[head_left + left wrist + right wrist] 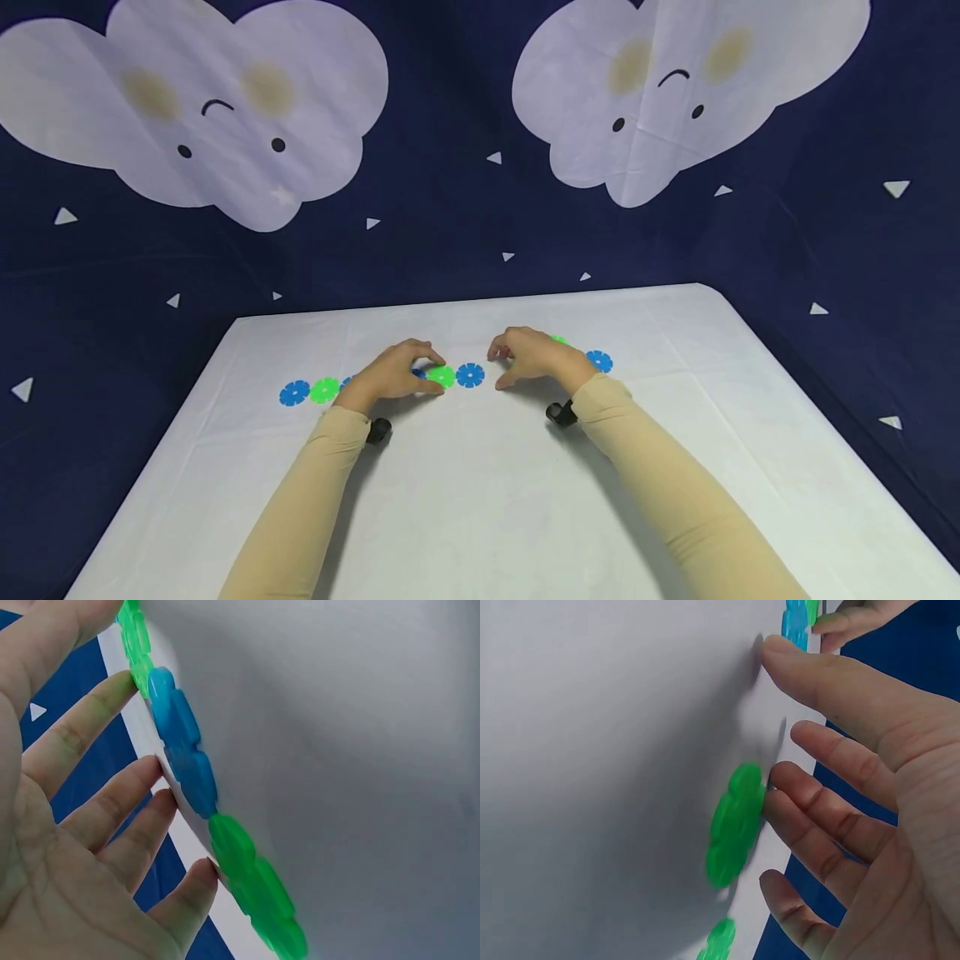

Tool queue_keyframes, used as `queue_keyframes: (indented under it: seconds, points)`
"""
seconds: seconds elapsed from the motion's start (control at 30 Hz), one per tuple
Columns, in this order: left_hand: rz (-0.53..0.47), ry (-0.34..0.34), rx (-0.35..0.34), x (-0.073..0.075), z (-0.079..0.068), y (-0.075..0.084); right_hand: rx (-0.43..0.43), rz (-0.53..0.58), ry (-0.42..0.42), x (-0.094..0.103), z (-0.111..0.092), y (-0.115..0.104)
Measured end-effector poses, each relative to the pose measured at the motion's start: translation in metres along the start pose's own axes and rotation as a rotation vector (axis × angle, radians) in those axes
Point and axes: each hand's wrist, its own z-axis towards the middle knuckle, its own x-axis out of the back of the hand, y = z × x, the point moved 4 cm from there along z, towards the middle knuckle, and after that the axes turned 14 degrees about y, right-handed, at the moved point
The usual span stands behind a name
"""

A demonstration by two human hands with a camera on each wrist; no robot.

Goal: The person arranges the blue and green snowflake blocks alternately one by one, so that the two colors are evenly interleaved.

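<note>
Flat notched plastic snowflake discs, blue and green, lie in a row across the white table. My left hand pinches a green disc by its edges, thumb at the near side and index finger at the far side. In the left wrist view its other fingers lie spread beside a blue disc and another green disc. Just right of the pinched disc lies a blue disc. My right hand hovers to the right of that, fingers loosely bent with nothing between them. A green disc is beside its fingertips.
At the row's left end are a blue disc and a green disc. Beyond the right wrist lie another blue disc and a partly hidden green disc. A dark blue cloth with clouds hangs behind the table.
</note>
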Motion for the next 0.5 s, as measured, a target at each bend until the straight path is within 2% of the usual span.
queue_keyframes:
  seconds: [0.17, 0.5]
  points:
    - [0.012, 0.008, -0.003, -0.002, 0.002, 0.003, -0.010, 0.031, -0.003, 0.005, -0.006, 0.010]
    - [0.012, -0.015, -0.038, -0.014, 0.012, 0.022, -0.018, 0.057, -0.016, 0.014, -0.014, 0.023]
